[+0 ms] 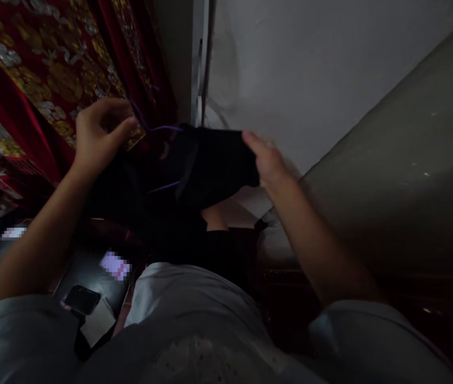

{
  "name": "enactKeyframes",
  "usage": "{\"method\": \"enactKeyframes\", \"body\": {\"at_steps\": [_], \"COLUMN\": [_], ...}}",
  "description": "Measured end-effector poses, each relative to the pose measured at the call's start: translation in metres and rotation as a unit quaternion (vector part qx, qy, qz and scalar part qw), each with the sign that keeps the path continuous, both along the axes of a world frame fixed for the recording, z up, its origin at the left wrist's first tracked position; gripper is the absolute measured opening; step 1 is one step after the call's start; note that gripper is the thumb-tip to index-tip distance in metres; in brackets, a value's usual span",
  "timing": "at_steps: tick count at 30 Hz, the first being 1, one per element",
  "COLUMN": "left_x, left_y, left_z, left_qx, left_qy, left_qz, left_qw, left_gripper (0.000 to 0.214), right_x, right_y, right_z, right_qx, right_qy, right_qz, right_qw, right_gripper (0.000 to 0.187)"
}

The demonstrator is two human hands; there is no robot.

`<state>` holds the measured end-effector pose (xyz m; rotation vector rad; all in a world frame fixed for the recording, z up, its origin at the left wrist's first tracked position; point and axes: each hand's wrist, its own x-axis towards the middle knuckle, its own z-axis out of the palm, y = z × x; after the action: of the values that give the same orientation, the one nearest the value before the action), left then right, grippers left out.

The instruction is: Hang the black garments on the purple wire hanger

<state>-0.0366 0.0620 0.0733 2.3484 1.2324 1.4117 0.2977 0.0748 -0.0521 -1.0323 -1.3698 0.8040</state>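
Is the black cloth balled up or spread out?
Spread out: the black cloth stretches from the right hand, its top edge nearly straight. Hidden folds: cannot tell.

Exposure: dim overall | Brightest: pixelated phone screen [115,265]; wall [314,58] dull grey | Shadow: black cloth [220,165] nearly detail-free | Glare: glints on gold embroidery [64,80] | Blur: right grip [267,160] softened | Edges: wide-angle stretch
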Motion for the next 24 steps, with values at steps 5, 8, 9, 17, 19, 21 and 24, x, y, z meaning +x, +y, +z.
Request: {"method": "enactKeyframes", "body": {"at_steps": [5,8,9,17,19,21,24], "left_x": [0.006,0.019,0.026,0.090,0.096,0.096,0.099], "left_y": [0.007,-0.005,-0.009,-0.012,-0.010,-0.012,-0.023], "left_z": [-0.015,-0.043,-0.055,-0.159,-0.177,-0.193,-0.217], "left_qx": [0.225,0.224,0.193,-0.038,-0.053,-0.045,-0.041], "left_qy": [0.040,0.166,0.216,0.457,0.443,0.402,0.266], "left_qz": [0.034,-0.031,-0.057,0.014,0.027,0.017,-0.013], "left_qw": [0.973,0.960,0.955,0.888,0.895,0.914,0.963], "left_gripper": [0.038,0.038,0.039,0.059,0.048,0.031,0.021], "right_x": [0.021,0.036,0.040,0.053,0.061,0.067,0.059], "right_y": [0.019,0.016,0.012,-0.010,-0.002,0.007,0.006], "right_z": [0.054,0.054,0.047,-0.008,-0.008,-0.006,-0.010], "right_qx": [0.055,0.076,0.078,0.070,0.061,0.067,0.115], "right_qy": [0.166,0.215,0.215,0.233,0.198,0.150,0.106], "right_qz": [-0.042,-0.062,-0.066,-0.060,-0.091,-0.196,-0.370], "right_qw": [0.984,0.972,0.971,0.968,0.974,0.967,0.916], "right_gripper": [0.034,0.026,0.026,0.037,0.029,0.020,0.035]}}
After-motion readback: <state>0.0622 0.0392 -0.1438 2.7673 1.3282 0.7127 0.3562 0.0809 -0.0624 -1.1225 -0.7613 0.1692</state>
